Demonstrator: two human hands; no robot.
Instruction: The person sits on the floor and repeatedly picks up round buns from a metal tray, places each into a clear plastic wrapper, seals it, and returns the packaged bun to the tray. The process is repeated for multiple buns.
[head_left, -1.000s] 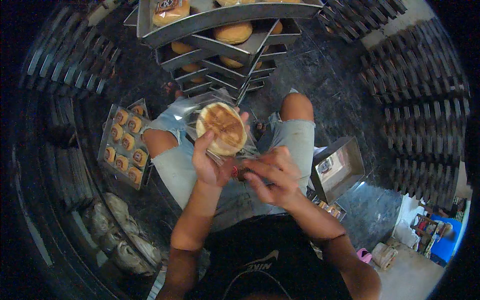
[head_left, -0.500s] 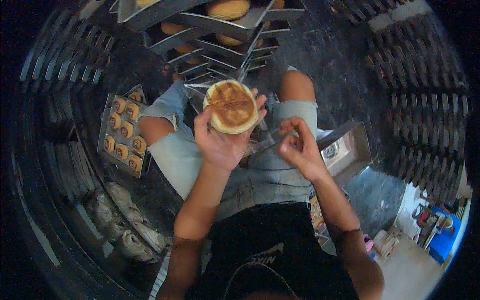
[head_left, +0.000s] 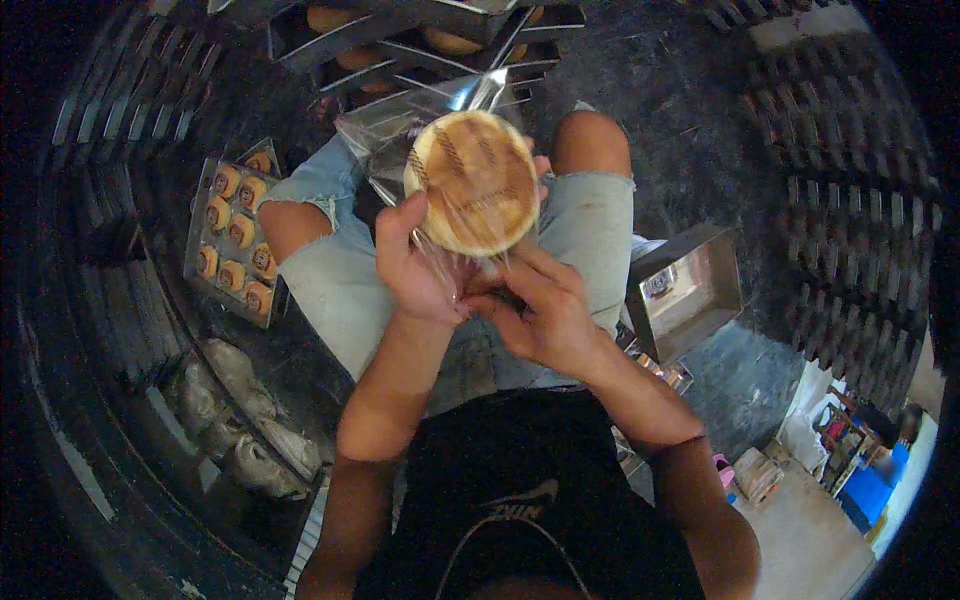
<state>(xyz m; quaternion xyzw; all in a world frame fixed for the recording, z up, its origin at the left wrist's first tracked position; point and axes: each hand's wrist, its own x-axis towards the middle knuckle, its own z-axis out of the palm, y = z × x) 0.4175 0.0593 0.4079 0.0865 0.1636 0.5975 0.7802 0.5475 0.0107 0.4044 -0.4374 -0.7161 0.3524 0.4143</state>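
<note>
My left hand (head_left: 415, 265) holds a round flat golden bread (head_left: 475, 182) wrapped in clear plastic, raised above my lap. My right hand (head_left: 535, 305) pinches the gathered plastic just under the bread, its fingers closed on the wrap. I sit with both knees bent in torn light jeans. More clear plastic bags (head_left: 400, 135) lie on my lap behind the bread.
A metal tray (head_left: 205, 285) of small round buns lies on the floor at my left. A rack of trays (head_left: 400, 45) with breads stands ahead. A metal box (head_left: 685, 290) sits at my right. Filled plastic bags (head_left: 245, 420) lie lower left.
The bread has risen closer to the camera. My right hand moved back in under it and took hold of the plastic wrap.
</note>
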